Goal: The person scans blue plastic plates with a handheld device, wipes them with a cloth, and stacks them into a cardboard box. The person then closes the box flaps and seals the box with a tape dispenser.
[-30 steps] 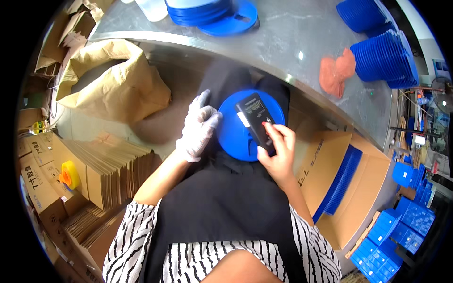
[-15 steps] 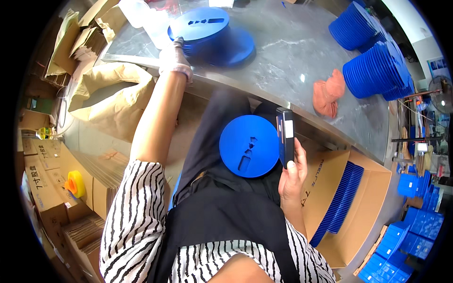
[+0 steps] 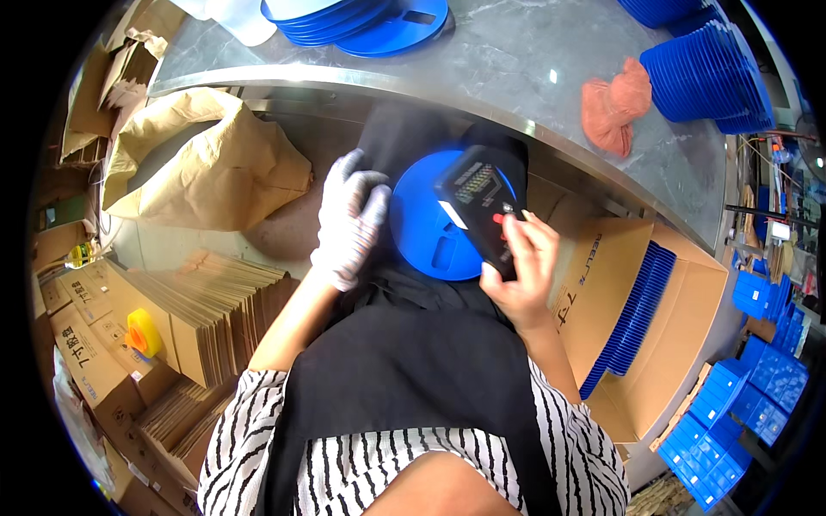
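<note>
A round blue plastic disc [image 3: 419, 225] with a rectangular slot lies on my lap. In my right hand [image 3: 527, 268] is a black handheld meter [image 3: 476, 191] with small red buttons, tilted over the disc's right side and hiding part of it. My left hand [image 3: 349, 222], in a pale glove, hovers just left of the disc with its fingers apart and nothing in it. Motion slightly blurs the glove. On the table beyond my knees sits a stack of similar blue discs [image 3: 314, 30], cut off by the upper edge.
An orange cloth [image 3: 615, 107] and stacked blue reels [image 3: 707, 77] lie on the grey table [image 3: 516, 64]. An open carton [image 3: 684, 344] holding blue discs stands right. A brown paper sack [image 3: 249, 176], flattened cartons [image 3: 215, 310] and a yellow tape roll [image 3: 144, 334] are at left.
My left hand has come back from the disc stack on the table to beside my lap. The meter in my right hand has swung over the lap disc, its face now showing.
</note>
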`<move>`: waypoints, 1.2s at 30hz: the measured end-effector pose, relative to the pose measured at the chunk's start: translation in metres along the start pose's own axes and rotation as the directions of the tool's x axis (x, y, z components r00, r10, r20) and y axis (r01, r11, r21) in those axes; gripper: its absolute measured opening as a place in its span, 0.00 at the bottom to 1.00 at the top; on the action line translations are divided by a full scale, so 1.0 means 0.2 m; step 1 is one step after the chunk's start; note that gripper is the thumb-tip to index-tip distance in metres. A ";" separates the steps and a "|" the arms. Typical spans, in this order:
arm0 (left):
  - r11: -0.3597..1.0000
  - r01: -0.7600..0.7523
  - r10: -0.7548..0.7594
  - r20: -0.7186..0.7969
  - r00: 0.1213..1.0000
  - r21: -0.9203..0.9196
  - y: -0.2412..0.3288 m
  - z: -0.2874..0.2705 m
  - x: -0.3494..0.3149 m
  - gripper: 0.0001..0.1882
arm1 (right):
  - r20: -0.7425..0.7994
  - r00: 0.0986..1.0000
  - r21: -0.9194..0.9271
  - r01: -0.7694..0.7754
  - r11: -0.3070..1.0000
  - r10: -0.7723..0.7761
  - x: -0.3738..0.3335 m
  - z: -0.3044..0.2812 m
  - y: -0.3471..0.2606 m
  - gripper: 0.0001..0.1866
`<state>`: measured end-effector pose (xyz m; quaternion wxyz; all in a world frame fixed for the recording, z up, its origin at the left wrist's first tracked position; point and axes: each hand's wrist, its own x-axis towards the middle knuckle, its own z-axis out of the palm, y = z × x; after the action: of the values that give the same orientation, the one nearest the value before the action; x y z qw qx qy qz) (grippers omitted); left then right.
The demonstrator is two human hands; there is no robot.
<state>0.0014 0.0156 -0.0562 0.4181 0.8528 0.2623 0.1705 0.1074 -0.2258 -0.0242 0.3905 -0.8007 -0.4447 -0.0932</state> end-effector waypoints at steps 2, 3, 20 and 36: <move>0.975 -0.090 0.083 0.043 0.996 0.202 0.00 0.05 -0.04 0.12 | 0.046 0.998 -0.117 0.041 0.992 -0.036 0.00 0.08 0.01 0.31; 0.967 -0.089 0.079 0.050 0.996 0.237 0.01 0.07 -0.06 0.12 | 0.094 0.996 -0.129 0.017 0.991 -0.004 0.00 0.11 0.01 0.30; 0.994 -0.002 -0.009 0.097 0.995 0.107 -0.03 0.09 -0.02 0.09 | 0.158 0.987 -0.252 0.029 0.967 0.012 -0.01 0.17 0.03 0.30; 0.676 0.052 -0.428 -0.334 0.840 -0.735 -0.08 -0.33 0.88 0.25 | -0.134 0.840 0.748 -0.262 0.610 0.525 0.08 -0.06 0.09 0.32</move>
<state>0.1044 0.1680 -0.0177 0.6498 0.5150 0.3863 0.4042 0.1337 -0.2289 -0.0171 0.7465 -0.6394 -0.1805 0.0365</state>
